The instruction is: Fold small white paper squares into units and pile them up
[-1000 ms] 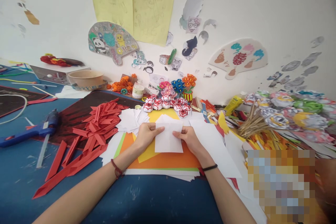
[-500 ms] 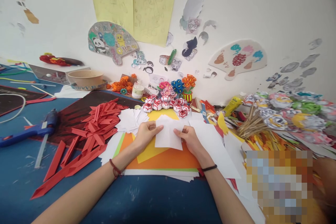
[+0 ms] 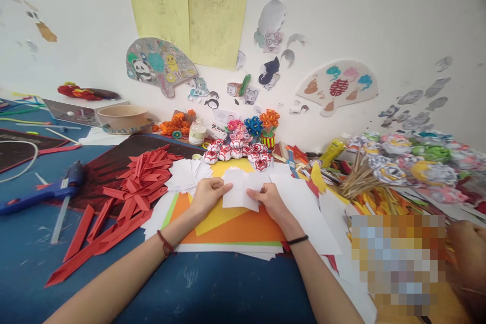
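Between my two hands a small white sheet of paper [image 3: 240, 195] is held up, with a crease down its middle. My left hand [image 3: 208, 196] pinches its left edge between thumb and fingers. On the other side my right hand [image 3: 269, 199] grips the right edge, thumb on top. Beneath lie stacked coloured sheets, an orange sheet [image 3: 235, 230] and a yellow sheet [image 3: 207, 223] among them. A pile of small white paper pieces [image 3: 186, 174] sits just beyond my left hand. Red and white paper flowers [image 3: 237, 151] stand in a cluster behind the sheet.
Folded red paper strips [image 3: 140, 182] are heaped at the left, near a blue glue gun [image 3: 56, 187]. Larger white sheets [image 3: 304, 207] spread to the right. Thin sticks [image 3: 357, 177] and pale paper flowers [image 3: 413, 162] lie farther right. Another person's hand [image 3: 469, 248] shows at the right edge.
The camera view has shifted slightly. Both hands keep hold of the white paper, which now looks a little more tilted. The other person's hand shows more at the right edge.
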`<control>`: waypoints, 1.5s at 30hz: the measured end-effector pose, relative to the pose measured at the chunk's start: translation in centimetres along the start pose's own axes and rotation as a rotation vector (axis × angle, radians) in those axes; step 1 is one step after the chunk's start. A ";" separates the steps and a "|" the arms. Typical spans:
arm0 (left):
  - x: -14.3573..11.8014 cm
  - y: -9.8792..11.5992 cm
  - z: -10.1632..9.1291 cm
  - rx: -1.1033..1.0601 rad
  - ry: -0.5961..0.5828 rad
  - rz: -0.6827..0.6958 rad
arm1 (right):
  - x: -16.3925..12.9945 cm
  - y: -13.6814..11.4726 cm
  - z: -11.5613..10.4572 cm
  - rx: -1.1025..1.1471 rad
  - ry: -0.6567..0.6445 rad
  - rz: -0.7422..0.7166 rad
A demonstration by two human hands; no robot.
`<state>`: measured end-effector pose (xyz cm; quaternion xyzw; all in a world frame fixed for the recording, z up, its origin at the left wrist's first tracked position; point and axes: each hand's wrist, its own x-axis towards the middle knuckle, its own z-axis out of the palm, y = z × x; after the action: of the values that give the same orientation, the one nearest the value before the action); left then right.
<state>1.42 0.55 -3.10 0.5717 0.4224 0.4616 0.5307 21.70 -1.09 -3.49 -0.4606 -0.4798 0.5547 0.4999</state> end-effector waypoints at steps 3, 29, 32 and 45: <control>0.1 -0.1 0.0 -0.008 0.008 -0.009 | 0.2 0.3 -0.1 0.008 0.013 0.001; 0.1 0.2 0.2 -0.068 -0.020 0.013 | -0.3 -0.8 0.4 -0.027 -0.031 -0.015; 0.4 -0.2 0.0 0.049 0.061 0.016 | -0.2 -0.6 0.3 -0.031 0.054 -0.030; 0.5 -0.5 -0.3 0.281 0.070 0.130 | 0.1 -0.6 -0.1 -0.057 0.132 -0.091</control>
<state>1.25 1.15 -3.58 0.6500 0.4632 0.4512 0.3992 21.86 -0.99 -2.88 -0.4880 -0.4818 0.4861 0.5416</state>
